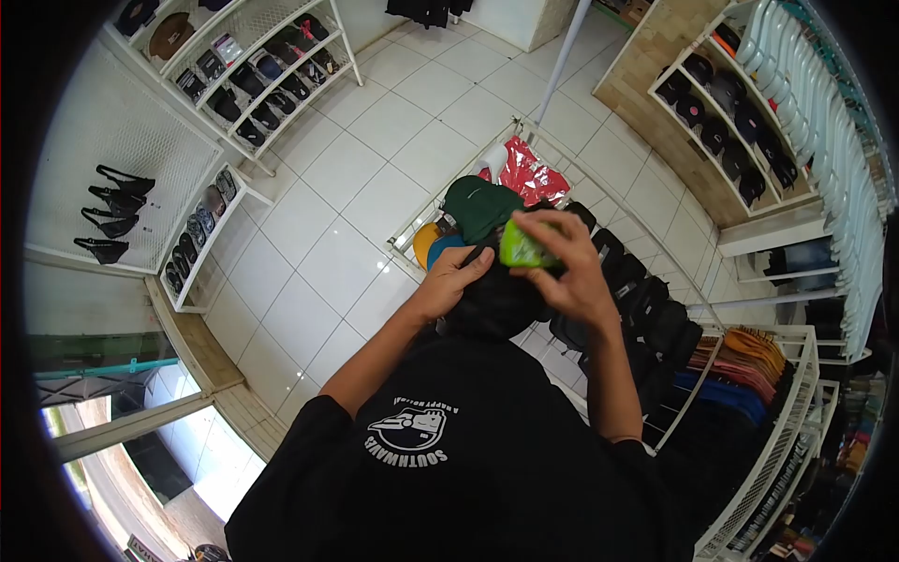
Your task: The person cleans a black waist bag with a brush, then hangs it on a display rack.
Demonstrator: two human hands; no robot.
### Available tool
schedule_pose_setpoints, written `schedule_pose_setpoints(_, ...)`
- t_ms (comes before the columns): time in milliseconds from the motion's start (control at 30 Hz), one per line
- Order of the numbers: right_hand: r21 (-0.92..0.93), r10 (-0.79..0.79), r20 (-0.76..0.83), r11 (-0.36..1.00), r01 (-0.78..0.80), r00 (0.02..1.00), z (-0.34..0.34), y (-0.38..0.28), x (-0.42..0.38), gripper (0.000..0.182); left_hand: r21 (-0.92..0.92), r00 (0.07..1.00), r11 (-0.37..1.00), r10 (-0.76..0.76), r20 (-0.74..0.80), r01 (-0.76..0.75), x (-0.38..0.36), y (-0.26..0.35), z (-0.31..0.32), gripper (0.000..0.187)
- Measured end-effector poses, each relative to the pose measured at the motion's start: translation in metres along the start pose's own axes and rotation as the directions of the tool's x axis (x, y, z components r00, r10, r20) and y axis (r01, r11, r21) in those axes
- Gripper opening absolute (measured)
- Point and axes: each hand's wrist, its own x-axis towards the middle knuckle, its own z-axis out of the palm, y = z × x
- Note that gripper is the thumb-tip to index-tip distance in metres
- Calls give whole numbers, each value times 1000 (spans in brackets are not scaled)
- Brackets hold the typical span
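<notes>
the person stands over a white wire rack [440, 201] of caps, near the middle of the scene. the left hand [454, 281] presses on a black cap [492, 300], its fingers curled over the crown and grasping it. the right hand [567, 267] pinches a small bright green object [523, 251] just above that cap, touching or nearly so. the step looks like working the green piece against the cap; the next move likely calls for a steady cap and a precise pinch.
</notes>
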Motion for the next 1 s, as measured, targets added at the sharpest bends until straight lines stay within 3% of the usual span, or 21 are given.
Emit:
schedule_pose_setpoints(100, -15, 227, -18, 974, -227, 974, -13, 35, 2, 63, -124, 996, 992, 1, -91, -12, -5, 1, 4, 43)
schedule_pose_setpoints(133, -117, 231, -60, 965, -237, 971, -18, 38, 0, 63, -121, 996, 992, 5, -85, -16, -5, 4, 6, 43)
schedule_pose_setpoints(233, 3, 112, -64, 994, -112, 992, -15, 4, 2, 65, -176, 984, 983, 17, -176, -48, -8, 7, 8, 42)
schedule_pose_setpoints(300, 5, 8, 99, 1000, -9, 995, -4, -8, 2, 66, -158, 999, 987, -35, -20, 32, -6, 3, -1, 41)
schedule_pose_setpoints(367, 107, 200, 86, 972, -209, 976, -8, 14, -1, 65, -189, 996, 982, -39, -75, 24, -11, 5, 3, 41)
schedule_pose_setpoints(400, 105, 198, 84, 973, -206, 977, -13, 21, -6, 65, -222, 990, 975, -43, -137, 11, -12, 7, 6, 41)
schedule_pose_setpoints(467, -85, 263, 11, 962, -261, 965, -21, 32, -11, 65, -214, 988, 977, -33, -150, 0, -11, 2, 1, 42)
schedule_pose_setpoints(500, -87, 260, 18, 962, -257, 966, -20, 24, -8, 65, -211, 985, 977, -31, -168, -5, -11, -2, -1, 42)
schedule_pose_setpoints(567, -11, 62, 36, 998, -62, 997, -11, -7, -7, 65, -235, 991, 972, -49, -125, 18, -12, -7, 0, 43)
schedule_pose_setpoints(600, -40, 10, 136, 999, -5, 991, -6, -12, -6, 66, -243, 996, 970, -46, -72, 27, -9, -5, -2, 44)
schedule_pose_setpoints(700, -4, 201, 83, 980, -201, 976, -11, 16, -8, 67, -284, 991, 957, -85, -103, 53, -14, 1, 0, 43)
schedule_pose_setpoints(733, -115, 240, 82, 966, -230, 967, -16, 22, -10, 67, -284, 991, 958, -83, -103, 50, -14, 0, 0, 43)
schedule_pose_setpoints(833, -43, 141, 21, 989, -140, 990, -12, 3, -12, 66, -266, 978, 964, -59, -201, 3, -12, -6, 0, 44)
schedule_pose_setpoints(900, 42, 34, 154, 998, -41, 987, -2, -14, -8, 65, -225, 996, 974, -36, -78, 18, -11, -7, -4, 51)
schedule_pose_setpoints(1000, -8, 175, 93, 984, -176, 980, -11, 22, -14, 65, -251, 992, 966, -80, -95, 54, -14, -5, -5, 51)
